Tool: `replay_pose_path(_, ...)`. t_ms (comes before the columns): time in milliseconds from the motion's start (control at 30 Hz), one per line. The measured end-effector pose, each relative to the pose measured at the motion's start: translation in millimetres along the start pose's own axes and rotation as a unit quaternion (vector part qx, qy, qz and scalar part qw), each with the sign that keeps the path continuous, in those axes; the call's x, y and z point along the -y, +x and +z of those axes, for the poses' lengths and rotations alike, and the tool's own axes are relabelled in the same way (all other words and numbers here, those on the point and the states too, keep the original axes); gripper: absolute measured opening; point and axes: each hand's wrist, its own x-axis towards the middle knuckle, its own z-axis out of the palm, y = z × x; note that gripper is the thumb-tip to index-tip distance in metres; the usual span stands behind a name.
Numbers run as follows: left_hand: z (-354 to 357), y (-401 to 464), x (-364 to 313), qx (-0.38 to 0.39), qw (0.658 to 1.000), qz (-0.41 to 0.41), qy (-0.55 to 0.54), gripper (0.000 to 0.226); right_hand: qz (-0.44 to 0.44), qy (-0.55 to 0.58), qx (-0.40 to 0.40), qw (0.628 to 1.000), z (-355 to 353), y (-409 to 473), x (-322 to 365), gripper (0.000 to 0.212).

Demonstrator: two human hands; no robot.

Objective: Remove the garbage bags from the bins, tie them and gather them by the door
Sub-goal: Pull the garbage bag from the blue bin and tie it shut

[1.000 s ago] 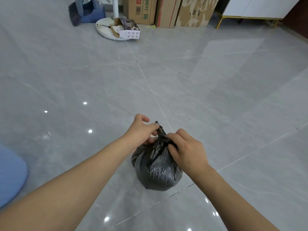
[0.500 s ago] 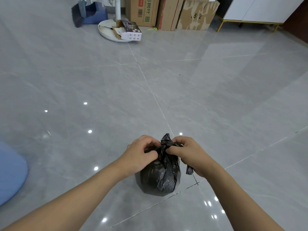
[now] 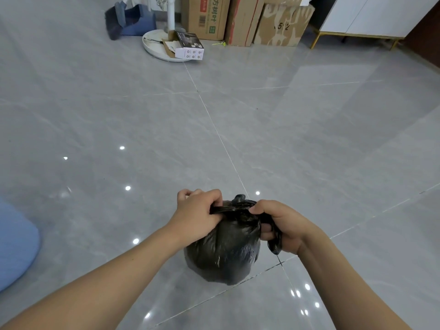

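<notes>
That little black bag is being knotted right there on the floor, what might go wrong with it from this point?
Pulled hard, the thin plastic of the black garbage bag might tear at the knot, since the left hand and right hand grip its two ends and stretch them apart. If either end slips free, the knot could stay loose and the bag open again. On the glossy tiled floor the rounded bag could also slide or tip while being tugged.

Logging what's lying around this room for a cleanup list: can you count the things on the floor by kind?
Black garbage bag: 1, gripped at its neck by the left hand and right hand
Large cardboard boxes: 3
Small open box: 1
Blue dustpan: 1
White round stand base: 1
White cabinet: 1
Total: 8
</notes>
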Motion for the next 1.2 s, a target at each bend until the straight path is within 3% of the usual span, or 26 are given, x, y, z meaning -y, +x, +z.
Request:
replay_pose_path(133,2.5,0.8,-1.9,-0.010,1.000,-0.004,0.004,0.011,0.003,0.011,0.012,1.000,-1.3,1.5,-2.7,0.028)
replay_pose_path(267,5.2,1.1,0.3,-0.013,1.000,-0.012,0.009,0.010,-0.014,-0.071,-0.032,0.997,-2.6,2.8,0.4,0.018)
replay_pose_path(333,4.9,1.4,2.3,-0.017,1.000,-0.022,0.002,0.010,-0.024,-0.091,-0.056,0.994,0.5,2.3,0.7,0.023)
replay_pose_path(400,3.5,1.6,2.1,-0.020,0.999,-0.031,-0.006,0.009,-0.037,-0.068,-0.059,0.995,4.3,0.9,0.1,0.024)
replay_pose_path(467,1.8,1.7,0.3,-0.014,0.999,-0.043,-0.017,0.010,-0.069,-0.046,-0.046,0.995,6.9,1.1,-1.0,0.010)
replay_pose_path(633,1.5,3.4,-2.9,0.002,0.998,-0.055,-0.024,0.017,-0.103,-0.046,-0.046,0.993,8.5,3.3,-3.7,0.015)
replay_pose_path(767,0.1,4.9,-1.9,-0.005,0.998,-0.056,-0.022,0.012,-0.105,-0.058,-0.091,0.989,7.6,10.8,-6.2,0.016)
replay_pose_path(933,-3.0,7.5,-0.1,-0.012,0.997,-0.069,-0.021,0.011,-0.070,-0.062,-0.098,0.991,7.3,12.7,-3.2,0.005)
replay_pose_path(1000,-3.7,8.9,1.9,-0.014,0.997,-0.079,-0.024,0.009,-0.042,-0.090,-0.096,0.990,2.1,13.8,-1.4,0.016)
replay_pose_path(1067,-4.1,9.8,3.9,-0.016,0.996,-0.086,-0.031,0.006,-0.029,-0.123,-0.072,0.989,0.1,13.1,1.6,0.004)
replay_pose_path(1133,-3.6,10.2,3.8,-0.002,0.995,-0.091,-0.034,0.004,-0.002,-0.142,-0.055,0.988,-1.3,11.1,3.2,0.026)
replay_pose_path(1200,-2.7,11.7,3.0,0.008,0.995,-0.092,-0.041,0.005,0.027,-0.151,-0.024,0.988,1.0,8.0,5.3,0.033)
